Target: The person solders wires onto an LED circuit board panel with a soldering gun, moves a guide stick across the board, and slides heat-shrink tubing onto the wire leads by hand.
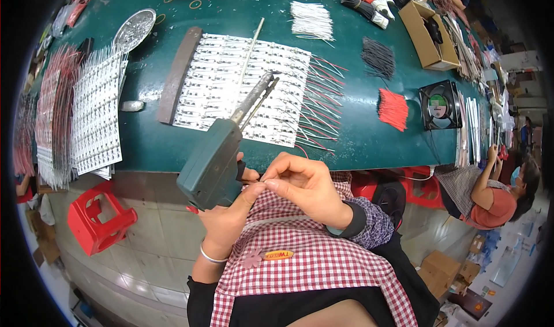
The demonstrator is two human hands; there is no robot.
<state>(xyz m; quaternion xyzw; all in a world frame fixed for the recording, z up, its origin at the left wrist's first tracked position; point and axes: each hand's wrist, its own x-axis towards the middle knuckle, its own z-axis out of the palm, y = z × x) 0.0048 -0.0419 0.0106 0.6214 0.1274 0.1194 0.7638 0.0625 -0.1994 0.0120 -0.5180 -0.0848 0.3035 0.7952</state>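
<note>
Green soldering gun (214, 158), clasped by the left hand (228, 216), points toward one o'clock, lying ten o'clock from the right hand (314, 193), its grip pressed together, contents indistinct.

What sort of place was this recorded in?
Probably an electronics assembly workshop: circuit boards and bundles of cut wires lie on a green table, with what looks like a soldering gun nearby.

Pinched item (262, 181), too small for identification
</note>
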